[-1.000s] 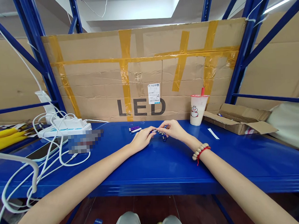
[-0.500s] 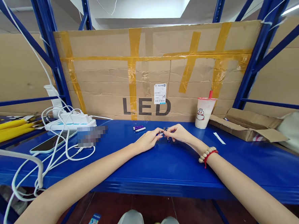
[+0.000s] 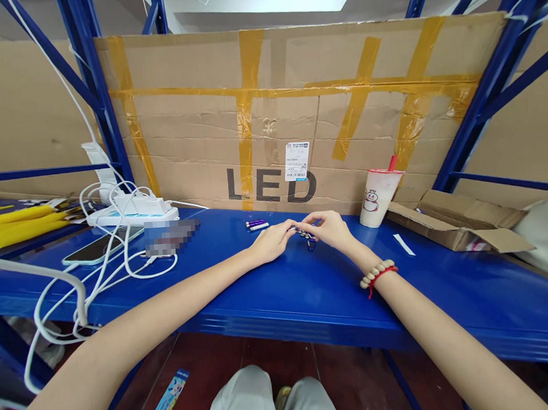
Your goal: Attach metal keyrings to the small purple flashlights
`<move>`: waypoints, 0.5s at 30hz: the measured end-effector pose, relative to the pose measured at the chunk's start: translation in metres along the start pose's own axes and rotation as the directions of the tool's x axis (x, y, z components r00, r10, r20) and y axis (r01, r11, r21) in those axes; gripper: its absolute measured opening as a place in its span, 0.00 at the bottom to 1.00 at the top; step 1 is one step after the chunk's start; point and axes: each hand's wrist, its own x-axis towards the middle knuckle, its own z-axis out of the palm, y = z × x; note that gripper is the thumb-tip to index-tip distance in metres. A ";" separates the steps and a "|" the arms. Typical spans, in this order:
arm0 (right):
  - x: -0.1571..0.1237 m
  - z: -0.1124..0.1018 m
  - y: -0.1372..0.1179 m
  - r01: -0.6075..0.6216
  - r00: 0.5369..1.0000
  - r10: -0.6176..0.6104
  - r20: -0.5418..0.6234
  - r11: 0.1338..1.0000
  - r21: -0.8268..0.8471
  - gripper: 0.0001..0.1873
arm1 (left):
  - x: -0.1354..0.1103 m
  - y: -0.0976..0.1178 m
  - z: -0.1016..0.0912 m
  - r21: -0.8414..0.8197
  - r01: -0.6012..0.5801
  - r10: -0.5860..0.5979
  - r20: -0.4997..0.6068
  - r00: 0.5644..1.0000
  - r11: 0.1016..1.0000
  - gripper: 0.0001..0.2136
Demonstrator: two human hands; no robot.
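Over the middle of the blue shelf top, my left hand [image 3: 272,243] and my right hand [image 3: 327,228] meet at the fingertips. Between them is a small shiny metallic thing with dark blue parts [image 3: 307,236], chain-like in look; its kind is too small to tell. Both hands pinch it, and part of it hangs below my right fingers. Just beyond my left hand lie small purple sticks [image 3: 255,223] and a white one [image 3: 259,227]. A bracelet of pale beads [image 3: 378,271] with a red cord circles my right wrist.
A drink cup [image 3: 379,197] with a red straw stands at the back right, beside an opened cardboard box [image 3: 455,218]. A white paper strip [image 3: 404,244] lies nearer. At left are a power strip [image 3: 138,214], tangled white cables and a phone [image 3: 101,246]. Taped cardboard [image 3: 196,142] walls the back.
My view has tilted down slightly. The hands stay together, the right fingers now more over the metallic thing, and more of it shows hanging beneath them.
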 end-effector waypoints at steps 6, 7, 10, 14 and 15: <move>0.001 -0.001 0.004 0.166 0.985 -0.166 -0.053 0.986 -0.002 0.16 | 0.001 -0.001 0.000 0.018 0.066 -0.065 -0.032 0.997 0.998 0.12; 0.001 0.000 0.005 0.186 0.981 -0.186 -0.051 0.982 -0.013 0.15 | 0.002 -0.001 0.000 0.016 0.073 -0.073 -0.034 0.997 0.997 0.12; 0.001 0.000 0.007 0.223 0.974 -0.224 -0.036 0.974 -0.039 0.15 | 0.002 -0.002 0.000 0.005 0.077 -0.077 -0.031 0.997 0.997 0.12; 0.001 0.000 0.005 0.242 0.970 -0.244 -0.021 0.968 -0.057 0.12 | 0.002 -0.002 0.000 -0.025 0.072 -0.073 -0.009 0.997 0.997 0.12; 0.001 -0.001 0.004 0.245 0.969 -0.247 -0.021 0.968 -0.061 0.12 | 0.002 -0.003 0.000 -0.033 0.070 -0.070 0.003 0.998 0.997 0.12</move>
